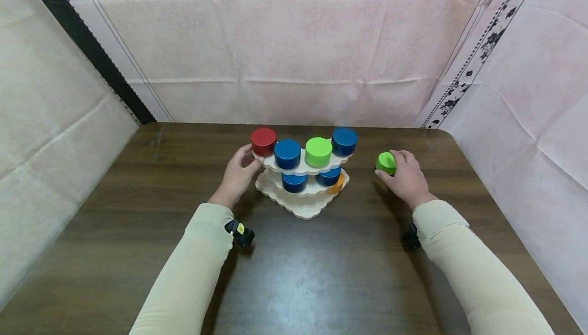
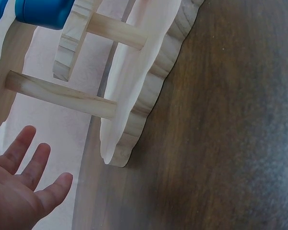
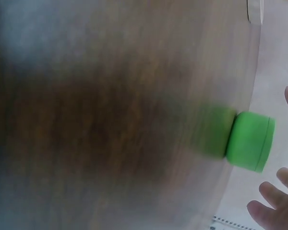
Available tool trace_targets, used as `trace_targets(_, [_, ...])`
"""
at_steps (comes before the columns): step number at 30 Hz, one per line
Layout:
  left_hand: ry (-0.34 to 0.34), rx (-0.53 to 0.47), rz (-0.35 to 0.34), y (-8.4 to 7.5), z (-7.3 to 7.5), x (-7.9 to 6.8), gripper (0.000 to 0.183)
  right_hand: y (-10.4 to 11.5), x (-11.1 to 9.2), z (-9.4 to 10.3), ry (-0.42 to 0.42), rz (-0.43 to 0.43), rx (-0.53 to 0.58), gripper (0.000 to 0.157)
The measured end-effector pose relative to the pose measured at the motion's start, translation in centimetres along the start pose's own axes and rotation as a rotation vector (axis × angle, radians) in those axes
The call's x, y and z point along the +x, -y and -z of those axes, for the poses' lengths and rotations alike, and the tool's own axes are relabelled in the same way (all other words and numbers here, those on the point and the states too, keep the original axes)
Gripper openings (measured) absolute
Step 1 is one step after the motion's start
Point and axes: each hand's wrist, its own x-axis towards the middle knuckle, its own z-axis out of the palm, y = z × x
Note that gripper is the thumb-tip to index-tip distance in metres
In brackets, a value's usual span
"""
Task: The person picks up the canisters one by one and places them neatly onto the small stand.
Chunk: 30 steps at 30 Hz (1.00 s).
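A pale wooden stand (image 1: 305, 207) with scalloped tiers bears several round, lidded containers. On its top tier sit a red one (image 1: 264, 142), a blue one (image 1: 288, 154), a light green one (image 1: 318, 152) and another blue one (image 1: 344, 141). My left hand (image 1: 239, 174) pinches the left corner of that tier, beside the red container; its other fingers (image 2: 55, 191) spread loosely. A separate green container (image 3: 249, 141) stands on the table at the right. Around it, thumb and fingers parted, is my right hand (image 1: 406, 179); the right wrist view shows a gap between fingers and container.
Two blue containers (image 1: 294, 183) and a partly hidden orange one (image 1: 337, 184) sit on the lower tiers. The dark brown wooden table (image 1: 138, 243) has its far edge just behind the stand. Pale cloth walls (image 1: 298, 44) enclose the far side and both sides.
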Motion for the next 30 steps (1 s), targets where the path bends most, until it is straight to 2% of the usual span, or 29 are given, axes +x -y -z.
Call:
trace_targets(12, [0.000, 0.002, 0.020, -0.1, 0.0, 0.0, 0.059, -1.1, 1.0, 0.2, 0.104, -0.083, 0.094, 0.083])
trace_targets(22, [-0.002, -0.004, 0.023, -0.2, 0.0, -0.1, 0.059, -1.7, 2.0, -0.3, 0.127, -0.116, 0.143, 0.083])
trace_targets(30, [-0.008, -0.007, 0.003, 0.0, 0.0, 0.2, 0.060, -2.4, 2.5, -0.5, 0.145, -0.109, 0.143, 0.080])
